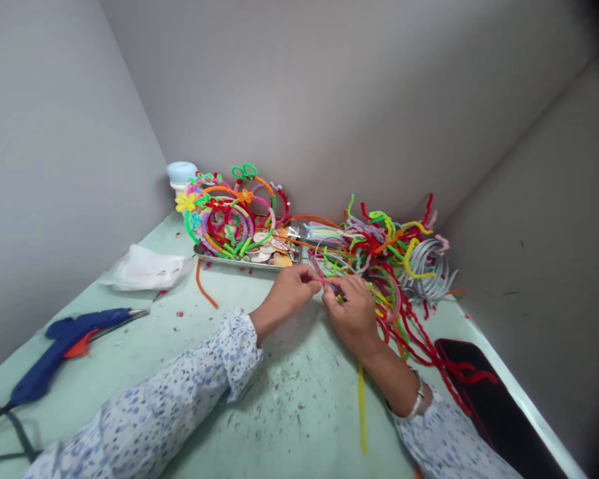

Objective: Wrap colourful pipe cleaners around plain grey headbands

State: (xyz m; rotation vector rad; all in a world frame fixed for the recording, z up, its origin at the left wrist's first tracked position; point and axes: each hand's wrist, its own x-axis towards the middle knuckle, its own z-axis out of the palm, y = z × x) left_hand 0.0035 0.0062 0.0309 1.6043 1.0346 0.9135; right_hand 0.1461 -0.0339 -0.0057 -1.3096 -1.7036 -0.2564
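- The left hand (292, 291) and the right hand (354, 309) are pinching a small pink and purple fuzzy wire (324, 282) between thumbs and fingers; both grips are closing on it, probably so that each hand is steadying one side.
- The fuzzy wire is sitting right in the gap between the two sets of fingertips, lifted above the table (279, 399).
- Its long axis is running roughly sideways, from one hand to the other; the fingers are hiding its ends, so I cannot tell which end is leading.
- Just beyond and right of the grip, a tangle of fuzzy wires (379, 246) is lying, likely for easy reach, with a bundle of metal hoops (429, 269) resting farther right.
- Beyond and left of the grip, coloured headbands (249, 223) are standing over a tray (239, 264), perhaps to be out of the working space.
- Well left and nearer than the grip, a glue gun (62, 352) is lying with its nozzle pointing rightward.
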